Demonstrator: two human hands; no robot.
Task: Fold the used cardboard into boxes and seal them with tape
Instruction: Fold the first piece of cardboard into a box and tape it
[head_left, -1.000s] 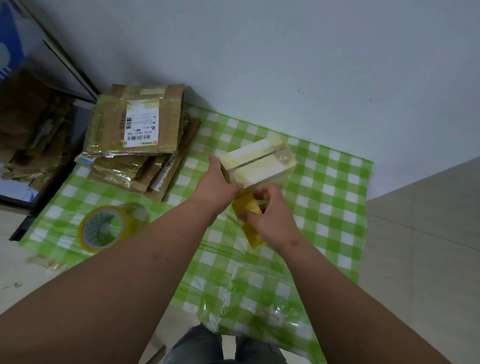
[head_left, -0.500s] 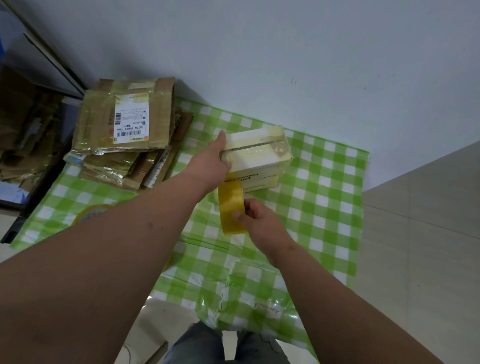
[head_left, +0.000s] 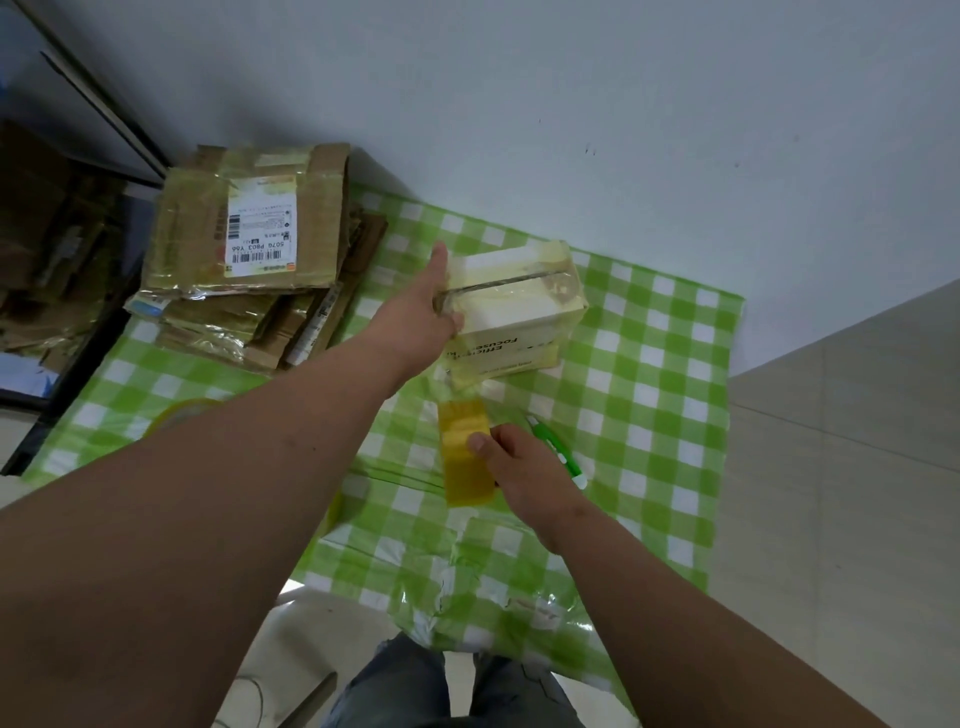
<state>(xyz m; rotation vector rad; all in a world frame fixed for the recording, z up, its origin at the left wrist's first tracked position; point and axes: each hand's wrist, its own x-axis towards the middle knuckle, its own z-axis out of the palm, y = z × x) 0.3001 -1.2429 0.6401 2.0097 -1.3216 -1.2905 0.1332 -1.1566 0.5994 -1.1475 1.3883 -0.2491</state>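
Box (head_left: 511, 306): pale cardboard, matt where bare, printed black lettering on one side; top and corners overlaid with clear glossy tape that caught the light. Tape roll (head_left: 466, 452): yellowish translucent plastic film, smooth, slightly shiny. Flattened cardboard stack (head_left: 249, 270): brown corrugated board, worn and creased, wrapped in crinkled glossy tape, with a white paper shipping label (head_left: 262, 231), matt. Cloth (head_left: 649, 395) under everything: green-and-white checked plastic sheeting, slick, wrinkled, with bright glare near the front edge. Wall (head_left: 571, 104): painted, matt, faintly scuffed. Floor (head_left: 841, 467): smooth pale tiles, low sheen. Second tape roll (head_left: 182, 410): same yellowish film.
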